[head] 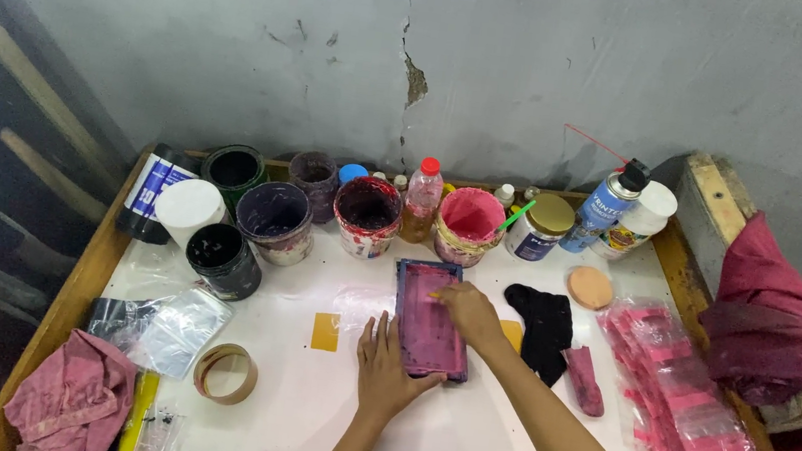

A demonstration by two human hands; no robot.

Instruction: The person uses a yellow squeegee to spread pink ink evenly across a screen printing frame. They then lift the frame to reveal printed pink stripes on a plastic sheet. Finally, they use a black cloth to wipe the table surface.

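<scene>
A small rectangular printing frame [427, 331] stained pink lies flat on the white tabletop [458, 434]. My left hand [385, 370] rests flat beside the frame's left edge, fingers together, steadying it. My right hand [466, 314] is on top of the frame near its upper half, fingers curled around a small pale scraper that is mostly hidden by the fingers. A clear plastic piece [359, 303] lies just left of the frame, near a yellow tape square [325, 332].
Several ink pots [367, 214] and bottles line the back edge, with a spray can [602, 206] at right. A black cloth [543, 322], pink packets in clear bags [688, 399], a tape roll [226, 373] and a pink rag [74, 398] lie around.
</scene>
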